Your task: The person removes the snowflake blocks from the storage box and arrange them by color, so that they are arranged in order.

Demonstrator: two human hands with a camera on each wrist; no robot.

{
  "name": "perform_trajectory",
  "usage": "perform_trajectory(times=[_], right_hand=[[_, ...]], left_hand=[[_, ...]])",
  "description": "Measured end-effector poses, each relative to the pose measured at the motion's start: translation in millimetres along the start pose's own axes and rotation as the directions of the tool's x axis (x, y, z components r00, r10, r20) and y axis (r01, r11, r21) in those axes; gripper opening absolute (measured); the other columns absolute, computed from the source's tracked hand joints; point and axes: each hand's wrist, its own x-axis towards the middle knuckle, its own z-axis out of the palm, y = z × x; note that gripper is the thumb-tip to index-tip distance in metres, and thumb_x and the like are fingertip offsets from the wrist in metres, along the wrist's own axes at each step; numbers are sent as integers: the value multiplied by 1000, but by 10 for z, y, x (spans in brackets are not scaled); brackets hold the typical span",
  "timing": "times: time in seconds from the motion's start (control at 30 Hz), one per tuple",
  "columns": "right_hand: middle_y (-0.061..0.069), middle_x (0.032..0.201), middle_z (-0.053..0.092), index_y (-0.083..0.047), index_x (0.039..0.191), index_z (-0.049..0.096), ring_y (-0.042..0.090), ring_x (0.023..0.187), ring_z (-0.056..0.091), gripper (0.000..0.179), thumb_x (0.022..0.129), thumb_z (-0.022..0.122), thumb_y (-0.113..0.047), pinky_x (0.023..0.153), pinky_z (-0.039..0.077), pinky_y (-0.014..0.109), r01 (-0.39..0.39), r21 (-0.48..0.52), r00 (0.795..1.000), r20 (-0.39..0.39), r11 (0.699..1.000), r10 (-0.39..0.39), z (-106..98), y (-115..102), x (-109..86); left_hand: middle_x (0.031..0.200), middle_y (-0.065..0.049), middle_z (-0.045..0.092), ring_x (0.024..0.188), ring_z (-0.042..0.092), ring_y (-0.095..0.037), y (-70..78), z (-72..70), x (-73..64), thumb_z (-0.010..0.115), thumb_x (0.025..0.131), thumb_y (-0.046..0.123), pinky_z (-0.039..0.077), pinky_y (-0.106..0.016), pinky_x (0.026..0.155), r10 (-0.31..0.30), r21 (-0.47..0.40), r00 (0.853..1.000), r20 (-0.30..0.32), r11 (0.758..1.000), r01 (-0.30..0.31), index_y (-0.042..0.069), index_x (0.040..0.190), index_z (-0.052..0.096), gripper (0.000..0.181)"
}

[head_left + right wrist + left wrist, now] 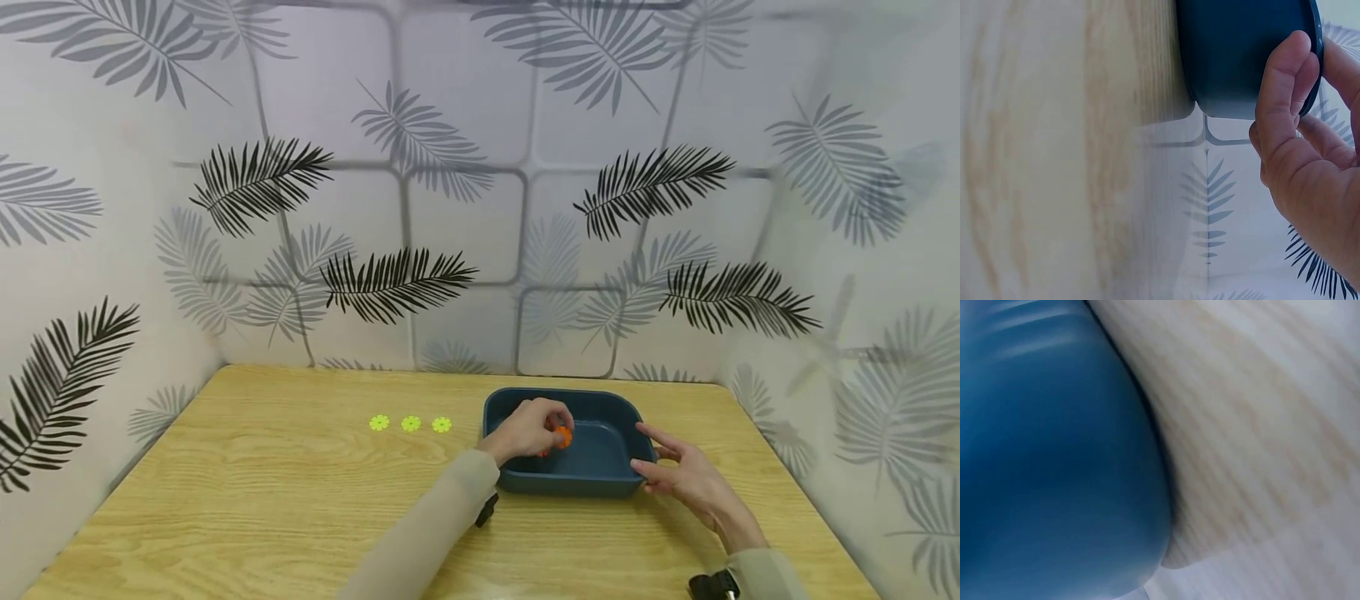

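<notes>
Three yellow-green discs (411, 423) are lying in a row on the surface (285, 500), left of the blue tray (603, 450). I am watching the left hand (531, 429) pinching an orange disc (566, 437) inside the tray, while the right hand (693, 479) is gripping its right rim.
</notes>
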Motion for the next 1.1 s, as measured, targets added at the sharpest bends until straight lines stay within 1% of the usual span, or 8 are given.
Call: perform_trajectory(times=[0.17, 0.37, 0.47, 0.6, 0.73, 0.87, 1.0, 1.1], right_hand=[[24, 129, 32, -11, 157, 23, 14, 72, 61, 81, 91, 71, -16, 75, 58, 33, -3, 4, 1000, 16, 1000, 3, -2, -8, 2], [21, 122, 34, -11, 157, 23, 15, 71, 61, 81, 91, 71, -16, 74, 57, 33, 6, 0, 1000, 21, 1000, -6, 8, -14, 22], [23, 126, 33, -11, 157, 23, 15, 71, 61, 81, 91, 71, -16, 75, 58, 33, 4, -1, 1000, 26, 1000, -4, 12, -13, 19], [25, 132, 30, -11, 157, 22, 15, 70, 61, 81, 92, 70, -15, 74, 58, 32, 5, 7, 1000, 29, 1000, -5, 10, -5, 3], [21, 123, 35, -11, 157, 22, 14, 70, 61, 81, 92, 70, -16, 74, 58, 33, 7, 2, 1000, 26, 1000, -7, 3, -7, -7], [20, 123, 36, -11, 157, 22, 14, 71, 62, 81, 92, 70, -17, 75, 58, 33, 0, 1, 1000, 26, 1000, 0, 7, -9, -16], [21, 125, 34, -12, 157, 21, 14, 72, 61, 81, 92, 70, -16, 75, 58, 33, 1, 12, 999, 32, 1000, -2, 11, -10, -17], [19, 122, 36, -11, 157, 21, 14, 71, 61, 81, 92, 70, -16, 75, 58, 34, 3, 10, 999, 39, 1000, -3, 7, -11, -8]], left_hand=[[93, 4, 67, 74, 63, -8, 1, -85, -27, 64, 93, 7, 51, -22, 64, -4, -76, 998, -62, 997, 0, 10, 111, 70, 19], [100, 3, 70, 78, 64, -10, 7, -211, -85, 65, 93, 9, 53, -24, 68, -19, -129, 998, -64, 992, 10, 10, 113, 71, 20], [100, 2, 69, 83, 65, -17, 27, -264, -142, 66, 93, 9, 55, -27, 70, -28, -165, 997, -66, 986, 17, 13, 112, 72, 20], [96, 0, 67, 89, 68, -29, 14, -317, -217, 66, 94, 11, 57, -31, 69, -39, -241, 995, -88, 970, 16, 15, 111, 71, 18], [91, 0, 67, 89, 68, -37, -36, -391, -277, 65, 95, 15, 56, -38, 66, -52, -283, 988, -144, 959, 9, 17, 110, 71, 16], [89, -5, 68, 89, 65, -46, -105, -489, -349, 64, 96, 14, 54, -50, 69, -72, -368, 981, -181, 930, 0, 10, 115, 69, 20], [96, -9, 68, 87, 66, -45, -188, -573, -426, 64, 96, 12, 54, -55, 75, -89, -441, 979, -183, 898, -1, 3, 121, 66, 27], [105, -12, 68, 85, 68, -36, -225, -621, -502, 65, 94, 10, 55, -54, 79, -96, -441, 978, -184, 898, 5, 1, 123, 65, 30]])
